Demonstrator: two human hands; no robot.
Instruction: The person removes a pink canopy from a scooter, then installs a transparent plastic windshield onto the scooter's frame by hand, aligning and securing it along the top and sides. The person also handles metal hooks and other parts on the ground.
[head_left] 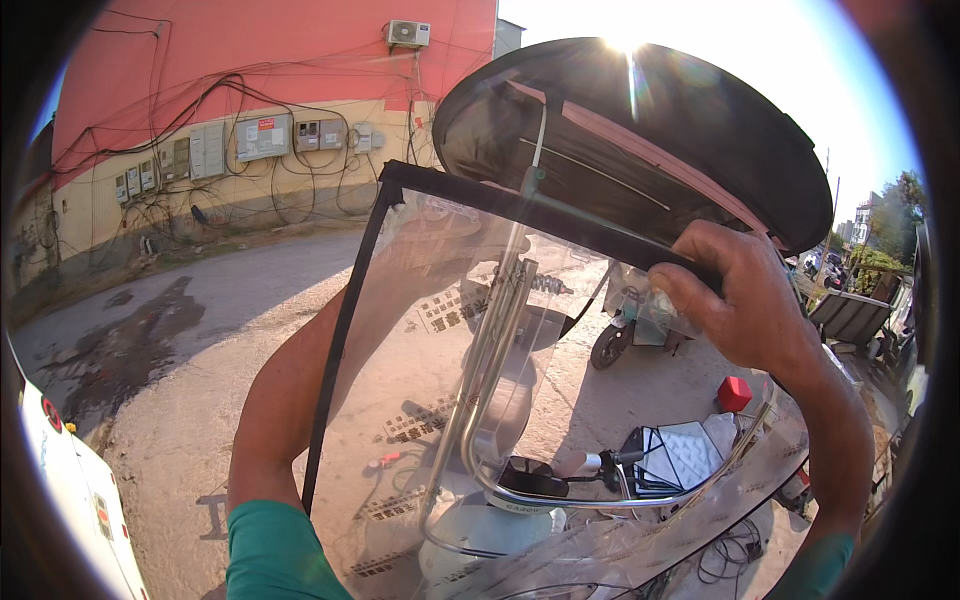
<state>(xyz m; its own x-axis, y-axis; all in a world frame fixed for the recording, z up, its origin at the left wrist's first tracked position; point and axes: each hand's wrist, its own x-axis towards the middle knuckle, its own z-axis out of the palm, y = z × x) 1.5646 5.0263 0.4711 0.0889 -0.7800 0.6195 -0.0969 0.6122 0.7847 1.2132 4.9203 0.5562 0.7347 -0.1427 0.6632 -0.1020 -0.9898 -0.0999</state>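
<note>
A clear plastic windshield sheet [400, 330] with black edging spans the middle of the view. My right hand [740, 295] is closed on its black top edge, thumb on the near side. Behind the sheet, my left hand [440, 238] shows hazily near the upper left corner, its fingers curled; what they hold cannot be made out. Bent metal tubes [490, 370] stand behind the sheet, and a rod rises from them to a black canopy [690, 120] with a pink strip underneath. Below is a scooter's handlebar grip and mirror [535, 478], seen through the plastic.
A white vehicle [75, 490] stands at the left edge. Farther off, a parked scooter [620, 335] and a red box [734, 393] are on the pavement. Meter boxes [263, 137] and loose cables hang on the red and yellow wall. Black wire [730, 550] lies at lower right.
</note>
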